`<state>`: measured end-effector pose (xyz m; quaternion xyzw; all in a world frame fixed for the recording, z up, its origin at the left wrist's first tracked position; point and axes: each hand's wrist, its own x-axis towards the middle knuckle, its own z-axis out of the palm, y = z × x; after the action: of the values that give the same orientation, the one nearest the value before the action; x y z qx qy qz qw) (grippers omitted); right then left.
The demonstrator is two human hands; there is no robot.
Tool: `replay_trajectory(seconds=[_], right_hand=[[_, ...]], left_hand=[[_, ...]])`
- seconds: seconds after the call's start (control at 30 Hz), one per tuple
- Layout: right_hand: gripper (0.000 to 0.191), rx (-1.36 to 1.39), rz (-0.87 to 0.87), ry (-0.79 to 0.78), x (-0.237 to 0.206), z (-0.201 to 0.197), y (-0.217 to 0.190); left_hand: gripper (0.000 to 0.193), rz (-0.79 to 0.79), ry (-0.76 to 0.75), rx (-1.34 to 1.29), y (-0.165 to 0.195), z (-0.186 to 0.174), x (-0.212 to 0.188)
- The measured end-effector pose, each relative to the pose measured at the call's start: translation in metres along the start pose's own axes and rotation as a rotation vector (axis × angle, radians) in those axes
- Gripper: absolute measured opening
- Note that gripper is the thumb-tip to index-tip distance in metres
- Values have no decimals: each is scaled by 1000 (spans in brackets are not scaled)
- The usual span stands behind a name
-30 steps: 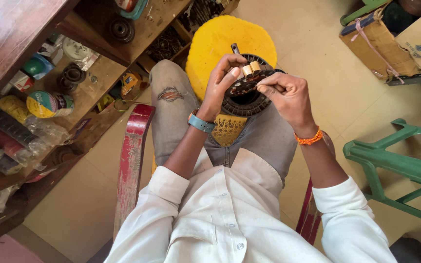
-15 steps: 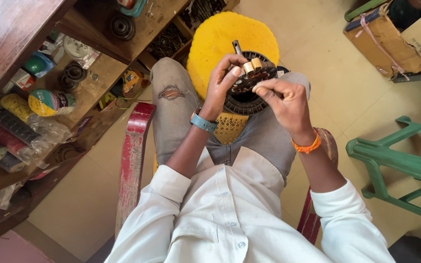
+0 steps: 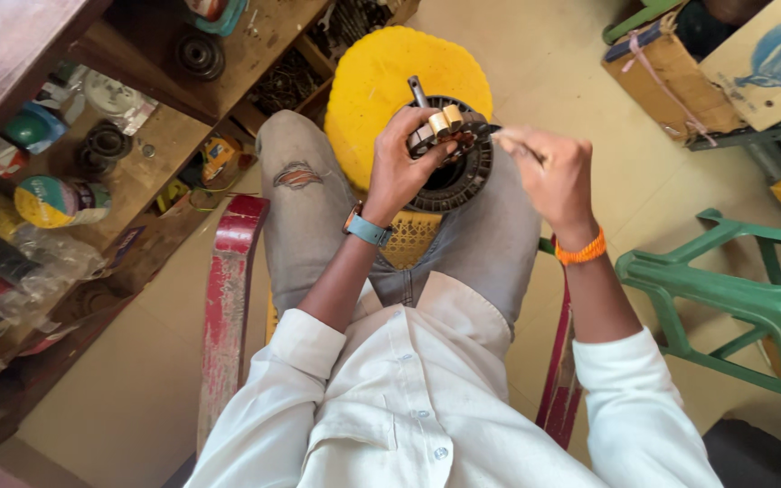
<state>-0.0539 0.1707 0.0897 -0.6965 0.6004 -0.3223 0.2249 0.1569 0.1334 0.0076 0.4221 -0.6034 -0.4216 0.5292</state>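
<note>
- Pale floor lies under a seated person, with a wooden shelf unit at the left and a green plastic chair at the right.
- On the lap rests a round black motor stator, a metal shaft sticking up from its far rim; behind it stands a yellow stool.
- The left hand curls over the stator's near-left rim, fingers wrapped tight about it, thumb pressing tan insulating pieces on top.
- The right hand has its fingers pressed together, pinching a thin dark tool whose tip touches the stator's top.
- The left palm hides part of the windings; the tool's kind is hard to make out.
- Shelf compartments hold tape rolls, round metal parts and bagged goods, mostly cut off.
- A cardboard box sits at the upper right, its contents unseen.
</note>
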Motion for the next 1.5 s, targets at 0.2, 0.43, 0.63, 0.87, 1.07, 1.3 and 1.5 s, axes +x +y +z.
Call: replay_trajectory(seconds=[0.2, 0.43, 0.63, 0.87, 1.07, 1.3, 1.5], right_hand=[[11, -22, -258, -41, 41, 6, -34], [9, -170, -375, -98, 62, 17, -36], [11, -159, -221, -315, 109, 43, -2], [16, -57, -89, -533, 154, 58, -12], [15, -172, -189, -487, 129, 28, -61], [9, -44, -9, -237, 66, 28, -76], [4, -12, -35, -79, 1, 59, -50]], left_hand=[[34, 3, 44, 49, 9, 1, -8], [38, -40, 22, 22, 5, -7, -2], [43, -128, -100, -307, -10, -16, 3], [36, -440, -195, -929, -27, -39, 20], [31, -287, -131, -755, -27, -32, 15], [24, -258, -132, -735, -26, -33, 10], [29, -164, -144, -409, -18, -33, 7]])
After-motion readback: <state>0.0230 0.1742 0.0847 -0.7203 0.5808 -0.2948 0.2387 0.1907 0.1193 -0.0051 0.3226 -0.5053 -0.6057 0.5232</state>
